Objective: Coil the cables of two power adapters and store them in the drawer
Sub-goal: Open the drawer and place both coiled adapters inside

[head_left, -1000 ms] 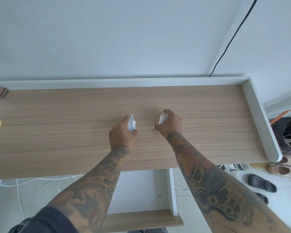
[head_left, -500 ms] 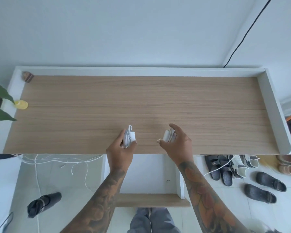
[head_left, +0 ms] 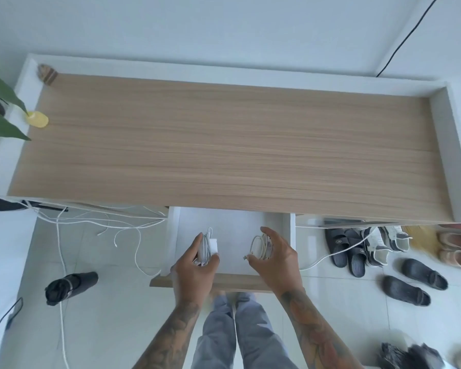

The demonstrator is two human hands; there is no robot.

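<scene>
A white drawer stands pulled out under the wooden desk's front edge. Over its left half, my left hand grips a white power adapter with its coiled cable. My right hand is over the drawer's right half and holds the second coiled white cable, whose plug end sticks out to the left. That second adapter's body is mostly hidden behind my fingers. Both bundles are inside the drawer's outline; whether they touch its bottom I cannot tell.
The wooden desk top has a white raised rim, a yellow item and plant leaves at the left. Loose white cables lie on the floor at left, and several shoes at right. My legs stand below the drawer front.
Both hands carried the coiled adapters off the desk top, back toward me and down into the open drawer. The view tilted down, showing the drawer and floor.
</scene>
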